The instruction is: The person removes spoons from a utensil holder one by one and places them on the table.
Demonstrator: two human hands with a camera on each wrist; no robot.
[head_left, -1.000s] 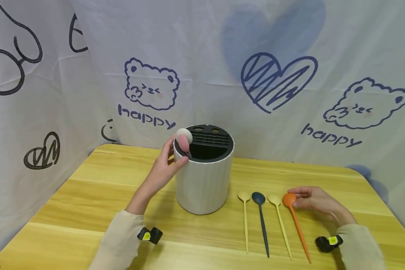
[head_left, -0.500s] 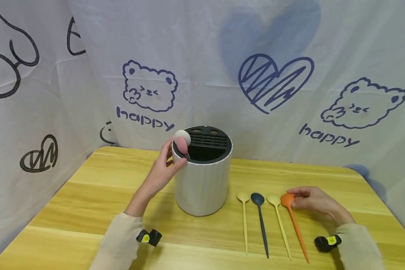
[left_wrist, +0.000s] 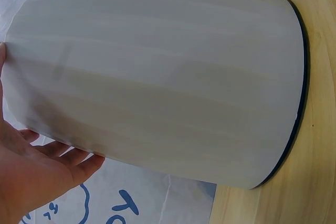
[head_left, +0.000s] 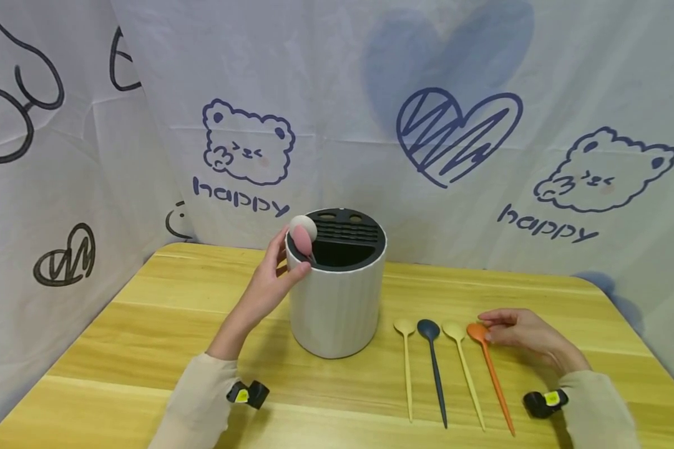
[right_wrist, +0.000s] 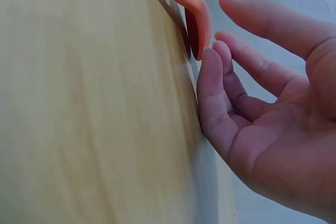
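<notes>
My left hand [head_left: 266, 280] grips the upper left side of a white utensil holder [head_left: 337, 312] with a black slotted top, thumb on its front and fingers along its side. A pink spoon [head_left: 302, 241] and a white utensil with a rounded head [head_left: 305, 221] stick out at its left rim. On the table, my right hand [head_left: 525, 333] is at the bowl of an orange spoon [head_left: 475, 332]. In the right wrist view the thumb stands clear of the orange spoon [right_wrist: 202, 24], and the loosely bent fingers are close to its bowl; contact is hard to tell.
Left of the orange spoon lie a yellow spoon [head_left: 454, 330], a dark blue spoon [head_left: 428, 329] and another yellow spoon [head_left: 404, 326], side by side on the wooden table [head_left: 146, 349]. A printed white curtain [head_left: 348, 168] hangs behind the table.
My right thumb and fingers have eased off the orange spoon's bowl, which now lies flatter on the table. The left hand keeps its hold on the utensil holder. The head view shifted slightly.
</notes>
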